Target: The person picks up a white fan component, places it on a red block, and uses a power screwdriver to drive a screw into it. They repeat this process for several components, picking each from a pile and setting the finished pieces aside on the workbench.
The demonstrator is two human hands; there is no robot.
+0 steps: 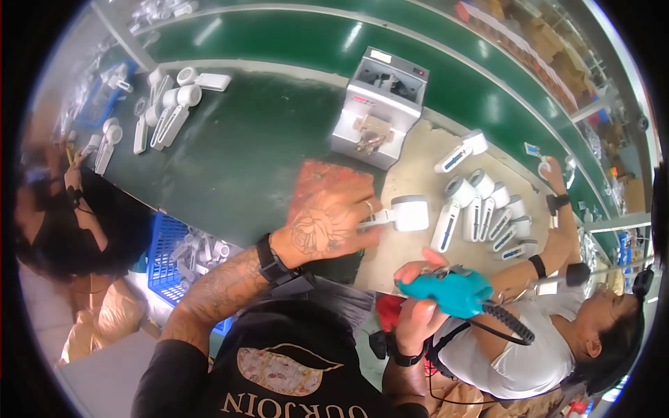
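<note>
My left hand (331, 226) lies low over the table, its fingers closed on the slim handle of a white round-headed device (410, 213). The device's head points right, and my fingers hide much of the handle. In my right hand (418, 320) is a teal electric screwdriver (449, 291) with a black coiled cord, held near the table's front edge. Its bit is hard to make out. Several like white devices (447, 223) with slotted handles lie just to the right of the held one. Partly under my left hand is a red mat (313, 182).
A grey box-shaped machine (382, 104) stands at the back. More white devices (174, 115) lie at far left. A blue basket of parts (162, 268) sits below the table. A co-worker at right reaches a hand (554, 175) toward the green conveyor (293, 35); another person is at left.
</note>
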